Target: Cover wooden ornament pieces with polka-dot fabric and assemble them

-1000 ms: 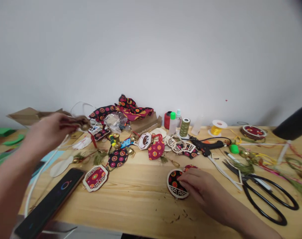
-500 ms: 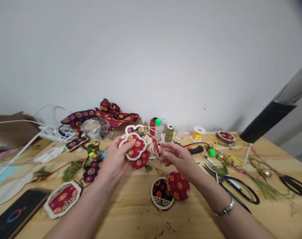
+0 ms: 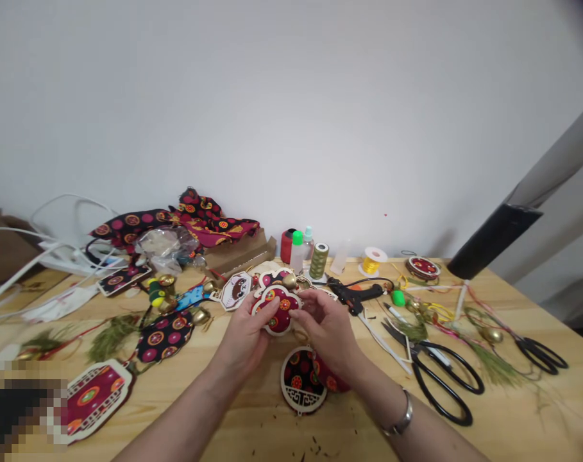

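My left hand [image 3: 245,337] grips a flower-shaped ornament [image 3: 285,307] of patterned red fabric with a cream scalloped rim, thumb pressed on its face. The fingers of my right hand [image 3: 333,330] close on its right edge. Just behind it are another scalloped ornament [image 3: 270,278] and a small brass bell [image 3: 289,282]. Below my hands on the table lies a round ornament [image 3: 298,371] of black patterned fabric with a cream fretwork lower part. A red fabric disc [image 3: 333,380] sits beside it, partly hidden by my right hand.
Large black-handled scissors [image 3: 445,378], a black glue gun [image 3: 361,294] and a smaller pair of scissors [image 3: 544,354] lie to the right. Thread spools [image 3: 319,260], small bottles [image 3: 297,253] and a cardboard box [image 3: 240,253] stand at the back. Patterned cloth [image 3: 204,218] and white cables [image 3: 60,247] fill the back left.
My right hand has come in and taken hold of the ornament's right edge. The ornament in my left hand now sits lower and further right. The view has shifted somewhat.
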The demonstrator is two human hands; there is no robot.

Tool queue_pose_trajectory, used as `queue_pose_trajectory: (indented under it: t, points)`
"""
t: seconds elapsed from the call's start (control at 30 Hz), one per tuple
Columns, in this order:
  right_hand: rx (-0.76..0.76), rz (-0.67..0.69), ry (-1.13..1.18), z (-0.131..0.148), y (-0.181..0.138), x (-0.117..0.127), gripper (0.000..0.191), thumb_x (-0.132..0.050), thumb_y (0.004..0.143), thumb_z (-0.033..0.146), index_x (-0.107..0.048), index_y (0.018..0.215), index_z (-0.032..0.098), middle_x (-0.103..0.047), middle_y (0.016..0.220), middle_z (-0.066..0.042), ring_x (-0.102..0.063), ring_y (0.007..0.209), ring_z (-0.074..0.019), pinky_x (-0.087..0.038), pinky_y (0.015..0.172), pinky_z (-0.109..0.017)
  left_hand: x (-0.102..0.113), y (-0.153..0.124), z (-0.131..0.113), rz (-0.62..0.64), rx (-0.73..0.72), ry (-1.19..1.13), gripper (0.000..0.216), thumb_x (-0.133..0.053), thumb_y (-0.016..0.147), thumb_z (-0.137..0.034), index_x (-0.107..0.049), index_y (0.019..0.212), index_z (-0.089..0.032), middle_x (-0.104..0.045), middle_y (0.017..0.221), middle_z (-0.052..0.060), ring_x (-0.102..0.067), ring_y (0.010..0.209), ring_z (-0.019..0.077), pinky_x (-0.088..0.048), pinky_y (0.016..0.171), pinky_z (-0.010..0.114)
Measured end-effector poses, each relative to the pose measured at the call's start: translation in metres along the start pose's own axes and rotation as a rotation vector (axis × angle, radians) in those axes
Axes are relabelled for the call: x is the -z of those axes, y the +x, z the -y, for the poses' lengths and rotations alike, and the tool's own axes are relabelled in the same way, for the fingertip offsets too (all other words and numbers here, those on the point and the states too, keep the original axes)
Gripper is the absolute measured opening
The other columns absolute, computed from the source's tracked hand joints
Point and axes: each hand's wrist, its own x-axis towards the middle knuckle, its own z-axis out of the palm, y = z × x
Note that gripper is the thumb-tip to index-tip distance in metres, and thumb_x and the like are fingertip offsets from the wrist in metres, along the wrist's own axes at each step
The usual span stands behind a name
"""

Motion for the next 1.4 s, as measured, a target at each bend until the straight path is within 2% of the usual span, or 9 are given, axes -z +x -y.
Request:
queue_pose_trajectory:
  t: [0.17, 0.3, 0.4, 0.53, 0.7, 0.8, 0.9, 1.0, 1.4]
  points:
    - [-0.207, -0.013, 0.266, -0.002, 0.002, -0.001, 0.020, -0.066, 0.069, 0.032, -0.058, 0.083, 0.019, -0.062, 0.069, 0.001, -0.055, 0.057, -0.0123, -0.044, 0.053, -0.025, -0.002, -0.001, 0.000, 0.024, 0.036, -0.049, 0.023, -0.063, 0.077, -0.030, -0.065, 0.095, -0.016, -0.072, 0.090, 0.007, -0.067, 0.080, 0.0199, -0.056, 0.070, 0.030]
    - [-0.302, 0.019, 0.374, 0.003, 0.006, 0.004, 0.019, -0.067, 0.065, 0.032, -0.062, 0.077, 0.018, -0.059, 0.059, 0.003, -0.049, 0.048, -0.0099, -0.037, 0.047, -0.022, 0.002, 0.002, -0.003, -0.009, 0.049, -0.066, 0.010, -0.059, 0.078, -0.019, -0.065, 0.086, -0.015, -0.072, 0.083, 0.006, -0.067, 0.069, 0.0166, -0.056, 0.064, 0.028]
    - [-0.303, -0.005, 0.403, 0.006, 0.006, 0.008, 0.017, -0.069, 0.065, 0.031, -0.062, 0.071, 0.016, -0.056, 0.053, 0.005, -0.045, 0.046, -0.0082, -0.033, 0.046, -0.021, 0.005, 0.006, -0.004, 0.000, 0.006, -0.063, 0.008, -0.059, 0.076, -0.010, -0.063, 0.081, -0.015, -0.071, 0.079, 0.005, -0.066, 0.066, 0.0141, -0.056, 0.064, 0.025]
    - [-0.300, -0.054, 0.456, 0.001, 0.008, 0.016, 0.021, -0.070, 0.066, 0.032, -0.063, 0.073, 0.015, -0.057, 0.055, 0.005, -0.043, 0.048, -0.0064, -0.032, 0.048, -0.019, 0.008, 0.011, -0.006, 0.029, -0.062, -0.069, 0.017, -0.059, 0.077, -0.010, -0.062, 0.092, -0.018, -0.071, 0.093, 0.006, -0.067, 0.080, 0.0166, -0.056, 0.074, 0.030]
    - [-0.362, -0.091, 0.578, -0.008, 0.015, 0.024, 0.031, -0.075, 0.061, 0.038, -0.062, 0.074, 0.013, -0.064, 0.063, 0.000, -0.052, 0.053, -0.0083, -0.040, 0.054, -0.021, 0.009, 0.013, -0.010, 0.016, -0.120, -0.087, 0.026, -0.056, 0.078, -0.005, -0.062, 0.098, -0.021, -0.069, 0.101, 0.004, -0.066, 0.091, 0.0162, -0.055, 0.082, 0.031]
    - [-0.403, -0.094, 0.660, -0.007, 0.017, 0.027, 0.036, -0.078, 0.057, 0.042, -0.061, 0.072, 0.014, -0.066, 0.065, -0.001, -0.057, 0.056, -0.0108, -0.045, 0.057, -0.024, 0.010, 0.014, -0.012, -0.008, -0.125, -0.088, 0.028, -0.055, 0.078, -0.004, -0.063, 0.098, -0.021, -0.069, 0.101, 0.005, -0.066, 0.091, 0.0164, -0.055, 0.081, 0.032]
    - [-0.424, -0.094, 0.719, -0.005, 0.019, 0.030, 0.038, -0.079, 0.054, 0.043, -0.061, 0.070, 0.014, -0.065, 0.062, -0.001, -0.057, 0.053, -0.0102, -0.045, 0.053, -0.022, 0.013, 0.016, -0.013, -0.020, -0.123, -0.094, 0.027, -0.055, 0.078, -0.003, -0.063, 0.096, -0.021, -0.069, 0.100, 0.004, -0.066, 0.091, 0.0166, -0.056, 0.079, 0.032]
    - [-0.422, -0.092, 0.757, -0.004, 0.021, 0.034, 0.036, -0.080, 0.055, 0.041, -0.060, 0.068, 0.014, -0.063, 0.056, 0.001, -0.054, 0.047, -0.0082, -0.043, 0.049, -0.019, 0.015, 0.018, -0.014, -0.016, -0.127, -0.086, 0.028, -0.055, 0.078, -0.003, -0.063, 0.097, -0.021, -0.069, 0.101, 0.005, -0.066, 0.090, 0.0171, -0.056, 0.078, 0.032]
    - [-0.345, -0.004, 0.765, 0.000, 0.027, 0.047, 0.029, -0.078, 0.062, 0.036, -0.060, 0.069, 0.015, -0.060, 0.052, 0.002, -0.050, 0.043, -0.0060, -0.040, 0.043, -0.015, 0.016, 0.020, -0.015, -0.032, -0.120, -0.111, 0.028, -0.054, 0.077, 0.000, -0.063, 0.096, -0.019, -0.070, 0.100, 0.006, -0.067, 0.087, 0.0183, -0.057, 0.076, 0.034]
